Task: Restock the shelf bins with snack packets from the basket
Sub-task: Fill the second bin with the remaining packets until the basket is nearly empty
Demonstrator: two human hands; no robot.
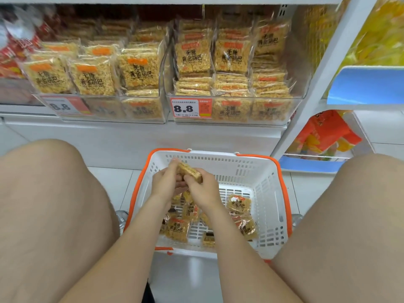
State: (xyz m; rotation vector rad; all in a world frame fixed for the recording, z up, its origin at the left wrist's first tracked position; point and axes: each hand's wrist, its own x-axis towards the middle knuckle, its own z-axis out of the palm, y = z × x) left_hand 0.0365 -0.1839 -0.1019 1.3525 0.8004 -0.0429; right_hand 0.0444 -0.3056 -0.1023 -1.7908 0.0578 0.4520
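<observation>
- The person crouches before the shelf, and the basket [282, 193] stands on the floor between the knees.
- Both hands are above the basket. The left hand [164, 182] and the right hand [202, 188] grasp together a small stack of packets [189, 171]. The fingers curl around it from both sides, and the stack is lifted clear of the basket bottom.
- Several loose packets [177, 228] lie scattered on the basket bottom, some face up and some turned. The work is therefore probably not finished.
- On the shelf above, the left bin [105, 106] and the right bin [231, 111] already hold many packets of the same kind. It is hard to tell from here which bin has more room.
- The step in hand seems to be gathering and squaring the stack before it goes up to a bin.
- To do it well, the person should bring the edges level and turn all printed faces the same way, so that the packets can go in as one block.
- The grip should be firm but gentle. The snack looks crisp and may break under pressure, and the shiny wrapping may let the middle packets slide out.
- When lifting, the stack should pass over the basket rim without touching it, and it should enter the bin with the print facing forward, like its neighbours.
</observation>
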